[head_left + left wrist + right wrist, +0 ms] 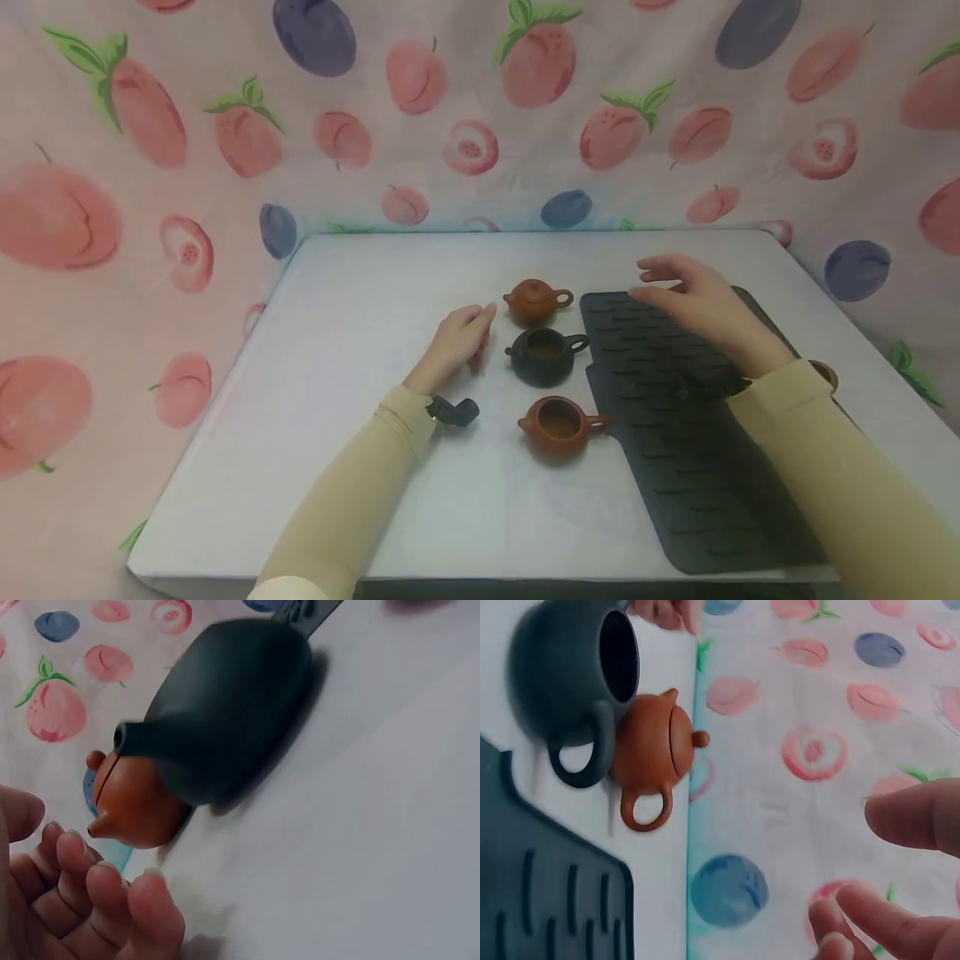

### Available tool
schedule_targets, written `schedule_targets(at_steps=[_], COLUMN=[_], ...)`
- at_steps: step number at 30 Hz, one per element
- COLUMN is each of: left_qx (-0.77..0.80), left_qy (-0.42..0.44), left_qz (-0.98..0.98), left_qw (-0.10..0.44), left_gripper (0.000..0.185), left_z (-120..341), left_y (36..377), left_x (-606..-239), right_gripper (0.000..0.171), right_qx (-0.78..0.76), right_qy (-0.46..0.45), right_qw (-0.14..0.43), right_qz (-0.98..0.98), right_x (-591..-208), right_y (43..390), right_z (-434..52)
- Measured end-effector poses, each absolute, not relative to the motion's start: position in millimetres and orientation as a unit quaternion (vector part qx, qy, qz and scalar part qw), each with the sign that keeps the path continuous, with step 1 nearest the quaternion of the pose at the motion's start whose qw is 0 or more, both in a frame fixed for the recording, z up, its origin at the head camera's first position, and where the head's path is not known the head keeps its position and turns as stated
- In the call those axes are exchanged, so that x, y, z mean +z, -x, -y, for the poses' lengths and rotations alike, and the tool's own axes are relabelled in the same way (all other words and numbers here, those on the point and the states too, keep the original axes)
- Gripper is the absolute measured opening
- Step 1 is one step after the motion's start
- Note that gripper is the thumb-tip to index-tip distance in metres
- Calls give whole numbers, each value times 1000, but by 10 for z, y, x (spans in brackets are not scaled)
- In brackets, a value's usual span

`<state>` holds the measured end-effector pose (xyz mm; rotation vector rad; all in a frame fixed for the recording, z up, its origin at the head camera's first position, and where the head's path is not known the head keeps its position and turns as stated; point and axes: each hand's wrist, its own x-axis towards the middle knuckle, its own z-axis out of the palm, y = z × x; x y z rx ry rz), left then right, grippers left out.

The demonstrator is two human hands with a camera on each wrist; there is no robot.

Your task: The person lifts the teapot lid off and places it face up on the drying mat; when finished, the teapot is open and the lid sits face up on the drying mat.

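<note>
Three small teapots stand in a row. The farthest is an orange-brown teapot with its lid on. A black teapot without a lid is in the middle, and a reddish-brown teapot, also lidless, is nearest. My left hand is just left of the two farther teapots, its fingers loosely bent and holding nothing. In the left wrist view its fingertips are apart from the spouts. Above the dark mat's far part, my right hand holds nothing, with thumb and fingers spread apart.
A dark ridged mat lies on the right side of the white table. A brown rounded rim shows behind my right sleeve, mostly hidden. Fruit-patterned cloth hangs behind and beside the table.
</note>
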<state>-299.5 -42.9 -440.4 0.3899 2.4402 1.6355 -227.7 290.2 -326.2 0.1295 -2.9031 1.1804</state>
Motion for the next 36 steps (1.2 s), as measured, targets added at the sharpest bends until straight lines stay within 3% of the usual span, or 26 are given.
schedule_targets(at_steps=[8,17,28,36], left_qx=[546,549,615,667], left_qy=[-123,-109,-17,-14], left_qz=[-821,-805,-718,-662], left_qw=[113,196,325,340], left_gripper=[50,50,42,48], left_z=[378,243,134,147], left_y=[3334,3482,3577,3558], left_x=[-4342,-4203,-4204,-4297], right_gripper=[51,34,33,28], right_qx=[312,268,232,224], right_qy=[-97,-98,-58,-65], right_qw=[-25,-43,-18,-17], right_qz=[945,958,971,972], right_x=[-3289,-3422,-3560,-3575], right_y=[2730,3107,3253,3268], right_z=[-2454,-1993,-1838,-1781])
